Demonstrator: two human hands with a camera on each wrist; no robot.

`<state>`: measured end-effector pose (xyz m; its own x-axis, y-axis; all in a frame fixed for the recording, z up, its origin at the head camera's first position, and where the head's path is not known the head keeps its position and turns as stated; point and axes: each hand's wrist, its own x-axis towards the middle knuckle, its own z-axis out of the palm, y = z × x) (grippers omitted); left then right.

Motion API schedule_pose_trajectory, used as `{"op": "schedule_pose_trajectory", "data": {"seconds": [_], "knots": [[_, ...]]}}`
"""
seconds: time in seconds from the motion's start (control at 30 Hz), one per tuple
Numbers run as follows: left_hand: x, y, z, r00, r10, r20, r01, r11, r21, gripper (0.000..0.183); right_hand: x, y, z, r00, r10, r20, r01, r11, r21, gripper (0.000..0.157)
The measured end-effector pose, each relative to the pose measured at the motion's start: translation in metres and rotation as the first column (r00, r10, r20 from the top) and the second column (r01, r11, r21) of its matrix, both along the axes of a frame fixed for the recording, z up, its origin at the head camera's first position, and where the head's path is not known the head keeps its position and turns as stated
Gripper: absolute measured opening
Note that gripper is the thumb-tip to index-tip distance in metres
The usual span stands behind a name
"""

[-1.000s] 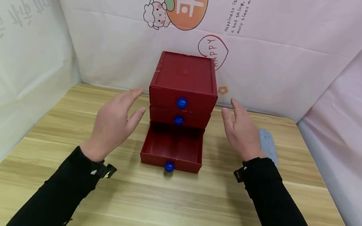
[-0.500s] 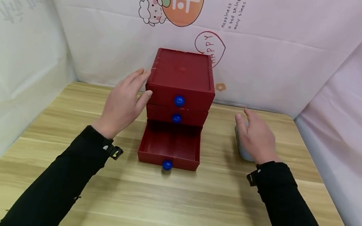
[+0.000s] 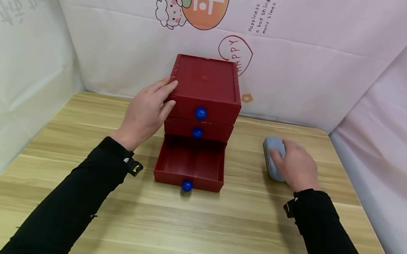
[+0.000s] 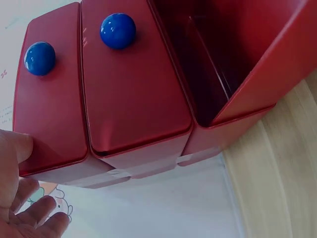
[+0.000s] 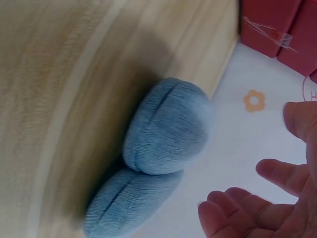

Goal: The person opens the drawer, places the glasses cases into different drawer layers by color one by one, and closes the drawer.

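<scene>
A small dark red chest of drawers (image 3: 205, 79) stands at the back middle of the table, with blue ball knobs. Its bottom drawer (image 3: 190, 164) is pulled out with nothing inside; the upper two are in. My left hand (image 3: 144, 114) is at the upper left corner, thumb by the top drawer's front, fingers at the top edge. To the right lies a blue-grey oblong fabric-covered case (image 5: 168, 129), seen in the right wrist view as two rounded lobes with a crease between. Above it is my right hand (image 3: 297, 164), fingers loosely spread, nothing gripped.
The wooden table (image 3: 180, 236) carries both things. White printed cloth (image 3: 121, 46) hangs close behind the chest, and more cloth closes off the left and right sides. The pulled-out drawer's knob (image 3: 187, 186) projects toward the front.
My left hand has moved right and up to the chest's corner. The right hand has moved right and come over the blue-grey case. The view has shifted slightly.
</scene>
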<state>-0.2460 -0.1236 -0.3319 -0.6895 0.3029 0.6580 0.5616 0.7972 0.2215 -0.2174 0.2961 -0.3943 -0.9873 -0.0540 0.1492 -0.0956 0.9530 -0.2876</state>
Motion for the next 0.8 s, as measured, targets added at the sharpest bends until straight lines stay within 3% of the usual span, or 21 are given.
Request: {"op": "schedule_pose_trajectory", "data": {"seconds": [0.33,0.8], "knots": [[0.001,0.005,-0.003,0.996,-0.031,-0.087,0.032,0.999,0.009,0.043,0.001,0.002,-0.014,0.997,-0.050,0.062,0.043,0.994,0.103,0.071],[0.003,0.007,-0.004,0.992,-0.016,-0.126,0.017,1.000,0.000,0.041,-0.007,-0.001,-0.021,0.996,-0.043,0.080,0.029,0.984,0.175,0.073]]}}
